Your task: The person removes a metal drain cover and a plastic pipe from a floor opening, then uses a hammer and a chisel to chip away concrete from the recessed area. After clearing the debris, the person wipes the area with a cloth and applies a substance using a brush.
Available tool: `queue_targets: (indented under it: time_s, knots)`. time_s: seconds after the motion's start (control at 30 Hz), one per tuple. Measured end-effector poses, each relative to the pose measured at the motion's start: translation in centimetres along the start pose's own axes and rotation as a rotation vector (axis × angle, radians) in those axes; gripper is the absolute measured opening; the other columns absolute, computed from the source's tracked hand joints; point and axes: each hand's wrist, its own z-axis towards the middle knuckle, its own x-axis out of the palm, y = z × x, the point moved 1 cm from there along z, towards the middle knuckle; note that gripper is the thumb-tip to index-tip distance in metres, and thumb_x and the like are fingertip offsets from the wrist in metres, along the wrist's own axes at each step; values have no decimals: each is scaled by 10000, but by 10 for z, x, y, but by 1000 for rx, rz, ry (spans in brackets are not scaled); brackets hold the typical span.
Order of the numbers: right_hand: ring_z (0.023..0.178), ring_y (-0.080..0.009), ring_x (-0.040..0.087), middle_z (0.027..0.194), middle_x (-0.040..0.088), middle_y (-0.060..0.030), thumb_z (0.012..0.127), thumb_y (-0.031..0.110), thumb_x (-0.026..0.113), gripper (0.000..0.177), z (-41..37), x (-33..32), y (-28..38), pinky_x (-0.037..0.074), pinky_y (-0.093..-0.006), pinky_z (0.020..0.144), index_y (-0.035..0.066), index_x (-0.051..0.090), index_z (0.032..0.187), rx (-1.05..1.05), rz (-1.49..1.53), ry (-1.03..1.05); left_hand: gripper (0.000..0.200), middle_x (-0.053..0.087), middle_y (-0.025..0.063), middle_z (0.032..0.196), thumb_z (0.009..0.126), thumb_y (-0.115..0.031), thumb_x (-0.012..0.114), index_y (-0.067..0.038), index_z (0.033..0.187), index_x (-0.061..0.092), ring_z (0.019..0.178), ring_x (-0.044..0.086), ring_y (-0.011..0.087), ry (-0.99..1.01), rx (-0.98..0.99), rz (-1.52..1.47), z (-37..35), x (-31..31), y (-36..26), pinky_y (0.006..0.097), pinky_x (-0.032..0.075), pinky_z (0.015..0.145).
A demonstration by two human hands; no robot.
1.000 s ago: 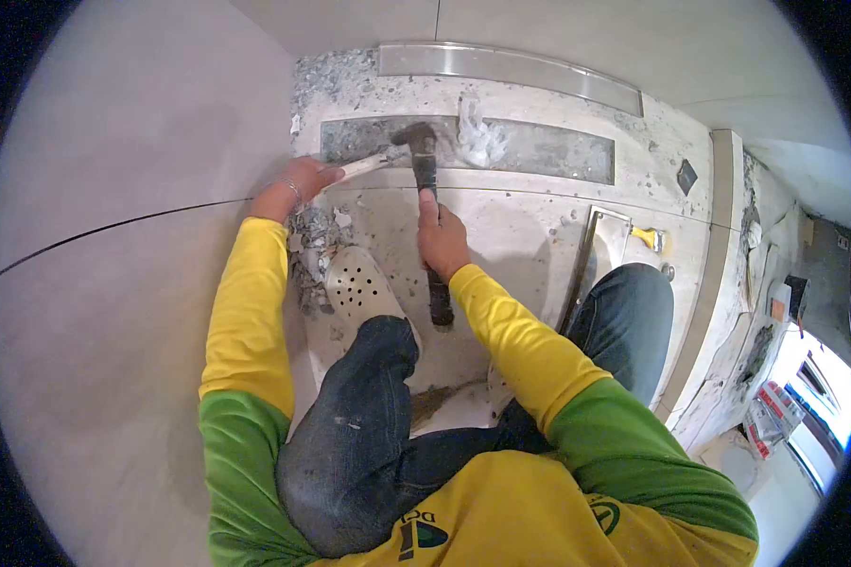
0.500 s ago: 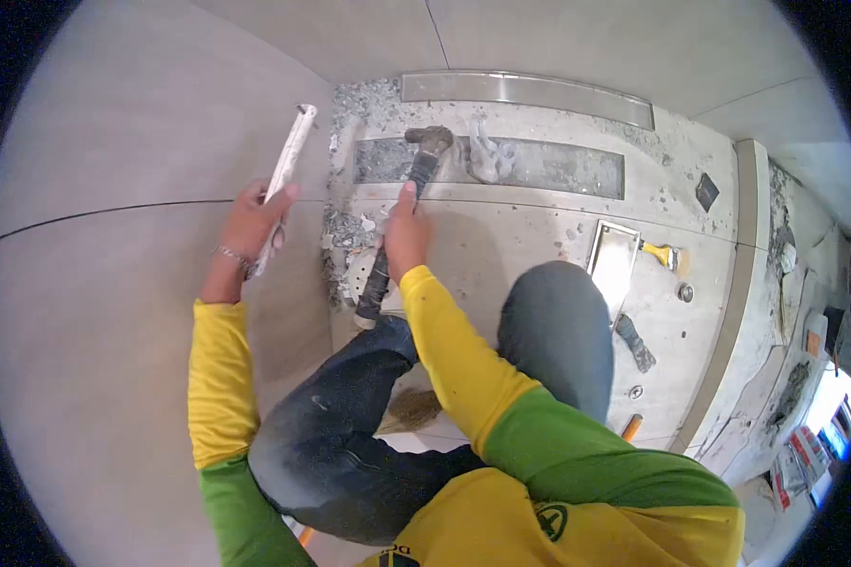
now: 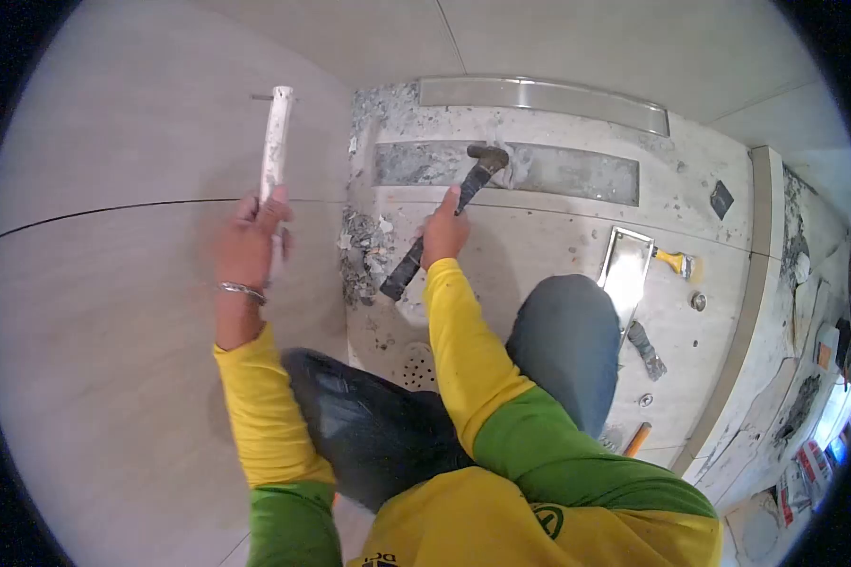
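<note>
My left hand (image 3: 252,238) grips a pale, mortar-caked chisel (image 3: 275,140) and holds it upright against the grey tiled wall (image 3: 113,283). My right hand (image 3: 443,231) is closed around the dark handle of a hammer (image 3: 449,215). The hammer's head rests in a long open channel (image 3: 558,170) cut in the floor. Broken rubble (image 3: 359,250) lies between my two hands, at the foot of the wall.
A steel drain cover (image 3: 544,94) lies beyond the channel. A steel tray (image 3: 626,265), a yellow-handled tool (image 3: 676,262), a dark tool (image 3: 645,348) and an orange-handled tool (image 3: 635,439) lie to the right. A raised curb (image 3: 752,283) borders the floor. My knees are bent below.
My left hand lifted the chisel out of the channel and raised it up against the wall. The hammer stayed at the channel, its head shifting right. The white wad in the channel is out of sight.
</note>
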Motion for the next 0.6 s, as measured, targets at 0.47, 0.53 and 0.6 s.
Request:
queue_targets:
  time_s: [0.47,0.53,0.6]
  knots:
    - [769,-359,680,824,672,-241,886,531,603,592,16,-22,128,507,-434,733,-41,620,1036,-602,-787,281,518,635,73,823,932,-521,561,-19,1055,601,549,593,181,478,20,16,153,156,118,360,503,485]
    - [728,-359,675,819,678,-230,880,501,623,553,31,-16,170,505,-447,726,-26,606,1046,-755,-1012,329,583,631,78,820,936,-563,518,-3,1070,607,565,606,195,450,159,299,164,166,125,376,513,499]
    - [756,-383,659,819,670,-231,883,517,605,537,20,-14,207,500,-458,746,-12,615,974,-811,-1278,350,619,674,148,786,932,-560,501,36,969,664,616,653,265,616,-95,220,161,167,121,414,539,578]
